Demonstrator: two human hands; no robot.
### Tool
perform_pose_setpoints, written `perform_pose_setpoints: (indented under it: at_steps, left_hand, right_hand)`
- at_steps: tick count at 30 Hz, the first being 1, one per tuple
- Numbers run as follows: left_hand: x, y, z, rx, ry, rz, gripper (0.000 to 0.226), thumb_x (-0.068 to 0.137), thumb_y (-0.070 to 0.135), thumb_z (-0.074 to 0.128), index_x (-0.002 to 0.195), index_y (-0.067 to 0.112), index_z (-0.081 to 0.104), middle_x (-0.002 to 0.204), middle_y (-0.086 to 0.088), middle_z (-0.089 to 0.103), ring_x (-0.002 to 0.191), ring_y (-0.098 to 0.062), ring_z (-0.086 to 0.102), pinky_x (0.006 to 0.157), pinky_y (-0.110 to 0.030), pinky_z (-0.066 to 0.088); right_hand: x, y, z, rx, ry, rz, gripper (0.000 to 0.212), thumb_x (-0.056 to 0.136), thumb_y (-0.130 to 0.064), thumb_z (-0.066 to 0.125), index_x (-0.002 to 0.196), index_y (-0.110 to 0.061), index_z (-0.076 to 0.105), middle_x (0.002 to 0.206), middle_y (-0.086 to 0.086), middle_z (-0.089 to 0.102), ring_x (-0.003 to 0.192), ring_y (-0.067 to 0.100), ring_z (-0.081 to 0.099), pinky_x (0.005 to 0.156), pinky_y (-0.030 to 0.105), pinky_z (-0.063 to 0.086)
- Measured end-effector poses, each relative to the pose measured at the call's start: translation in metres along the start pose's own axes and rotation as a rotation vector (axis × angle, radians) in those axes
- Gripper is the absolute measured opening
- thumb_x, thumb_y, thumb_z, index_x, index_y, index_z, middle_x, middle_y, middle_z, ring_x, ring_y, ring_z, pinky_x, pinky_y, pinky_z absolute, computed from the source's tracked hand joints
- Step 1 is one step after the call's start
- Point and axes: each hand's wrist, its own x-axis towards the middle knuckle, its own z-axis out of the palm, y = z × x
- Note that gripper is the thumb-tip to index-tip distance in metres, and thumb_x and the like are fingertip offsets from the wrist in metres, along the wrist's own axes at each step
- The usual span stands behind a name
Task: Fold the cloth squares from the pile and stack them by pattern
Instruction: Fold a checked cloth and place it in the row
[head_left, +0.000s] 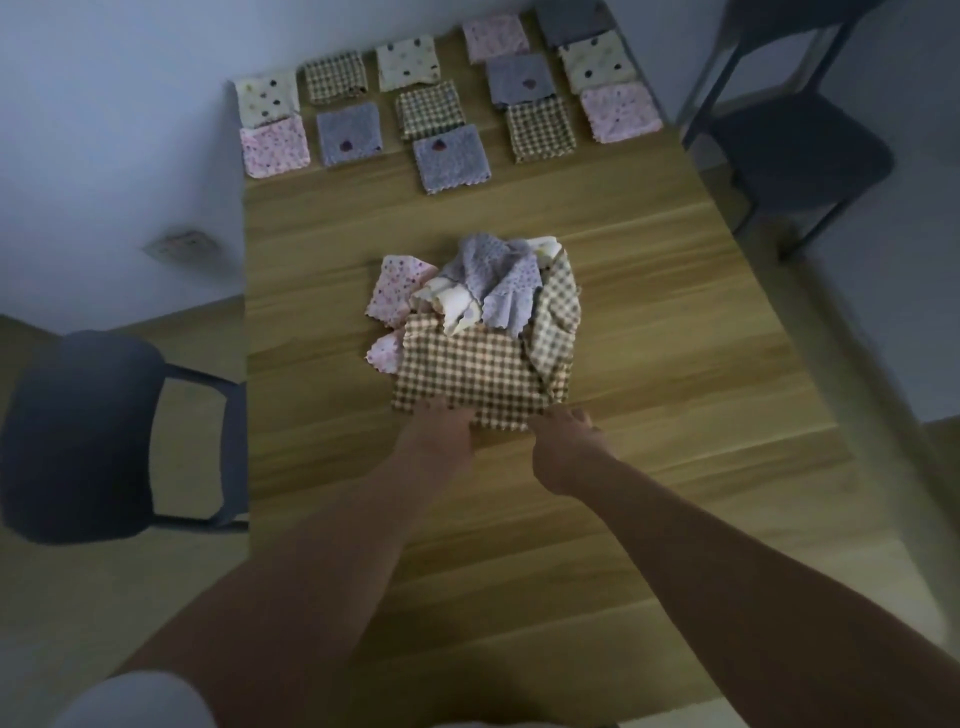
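We're reaching both arms forward, left hand (441, 431) and right hand (563, 444) side by side at the near edge of the checked cloth (467, 374), fingertips touching it. The picture is blurring here, so we can't tell whether the fingers are pinching the hem or only resting on it. The cloth is lying flat on the table (649, 467), running straight away from the hands. The pile (498, 291) is sitting on its far half, directly beyond the grip and weighing it down: a crumpled lilac cloth (501, 273) on top, a rolled cream cloth (457, 306) under it, and a pink cloth (397, 288) sticking out beyond the left hand. A second checked cloth (558, 317) is draping over the far right corner, beyond the right hand. Well beyond the pile, folded cloths are lying in rows at the table's far end, a folded lilac cloth (452, 158) nearest. A dark chair (78, 436) is standing off left of the left hand, another chair (795, 150) far right.
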Motion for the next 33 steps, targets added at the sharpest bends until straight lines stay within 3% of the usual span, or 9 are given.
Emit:
perform_pose_setpoints:
  at_steps: [4,7,11,16,23,26,29,31,33]
  left_hand:
    - [-0.003,0.003,0.019,-0.019,0.027,-0.039,0.069,0.096,0.015,0.053,0.158,0.029,0.026,0.163,-0.007,0.01,0.149,-0.033,0.016,0.117,-0.049,0.034]
    - [-0.012,0.004,0.032,0.011,0.127,-0.028,0.057,0.097,0.016,0.049,0.152,0.019,0.036,0.157,-0.003,0.026,0.144,-0.026,0.025,0.113,-0.044,0.035]
    - [-0.029,-0.003,0.031,-0.063,0.258,0.026,0.044,0.095,0.015,0.05,0.138,0.018,0.057,0.144,0.002,0.046,0.131,-0.021,0.043,0.106,-0.039,0.042]
    - [-0.056,-0.021,0.005,-0.196,0.532,0.104,0.03,0.087,0.006,0.067,0.115,0.017,0.067,0.119,-0.001,0.06,0.099,-0.021,0.061,0.08,-0.032,0.051]
    - [-0.109,-0.03,-0.057,-0.368,0.854,0.343,0.008,0.09,0.008,0.068,0.091,0.014,0.062,0.098,-0.006,0.063,0.087,-0.027,0.061,0.07,-0.042,0.053]
    - [-0.134,-0.037,-0.077,-0.377,0.923,0.411,0.014,0.09,0.005,0.064,0.102,0.012,0.062,0.105,-0.008,0.063,0.09,-0.028,0.062,0.07,-0.034,0.047]
    - [-0.159,-0.048,-0.089,-0.394,0.926,0.415,0.03,0.093,0.005,0.058,0.121,0.013,0.064,0.119,-0.008,0.059,0.101,-0.025,0.061,0.077,-0.031,0.044]
    - [-0.177,-0.062,-0.09,-0.416,0.895,0.426,0.031,0.092,0.006,0.057,0.12,0.012,0.068,0.12,-0.008,0.057,0.103,-0.027,0.062,0.084,-0.034,0.049]
    - [-0.188,-0.074,-0.09,-0.44,0.862,0.411,0.021,0.093,0.012,0.06,0.11,0.011,0.072,0.118,-0.009,0.057,0.1,-0.029,0.062,0.084,-0.036,0.052]
  right_hand:
    - [0.004,0.003,0.009,-0.064,0.009,-0.087,0.048,0.098,-0.018,0.043,0.145,-0.025,0.044,0.161,0.003,0.016,0.142,0.033,0.023,0.112,0.05,0.035]
    - [0.001,0.001,0.016,-0.135,0.04,-0.13,0.048,0.096,-0.015,0.045,0.144,-0.021,0.045,0.156,0.001,0.023,0.14,0.032,0.026,0.111,0.049,0.033]
    - [-0.011,0.0,0.019,-0.108,0.109,-0.15,0.046,0.094,-0.016,0.049,0.14,-0.02,0.05,0.151,-0.001,0.035,0.137,0.028,0.031,0.111,0.046,0.032]
    - [-0.043,-0.008,0.0,0.072,0.41,-0.177,0.042,0.088,-0.012,0.056,0.128,-0.023,0.064,0.137,0.0,0.055,0.126,0.026,0.047,0.102,0.04,0.042]
    - [-0.099,-0.043,-0.033,0.291,0.89,-0.161,0.011,0.083,-0.011,0.067,0.093,-0.014,0.071,0.099,0.006,0.067,0.098,0.03,0.058,0.079,0.04,0.05]
    - [-0.126,-0.061,-0.042,0.374,1.036,-0.138,0.007,0.084,-0.008,0.063,0.09,-0.01,0.065,0.093,0.01,0.065,0.088,0.033,0.059,0.071,0.037,0.044]
    - [-0.153,-0.077,-0.048,0.519,1.019,-0.049,0.027,0.087,-0.01,0.059,0.113,-0.013,0.065,0.109,0.009,0.065,0.098,0.029,0.06,0.08,0.035,0.046]
    - [-0.168,-0.089,-0.045,0.562,0.988,0.006,0.031,0.089,-0.014,0.056,0.118,-0.017,0.07,0.114,0.008,0.066,0.099,0.027,0.061,0.081,0.029,0.045]
    - [-0.181,-0.098,-0.041,0.604,0.97,0.037,0.026,0.09,-0.017,0.055,0.105,-0.018,0.075,0.104,0.006,0.068,0.085,0.022,0.06,0.071,0.025,0.041]
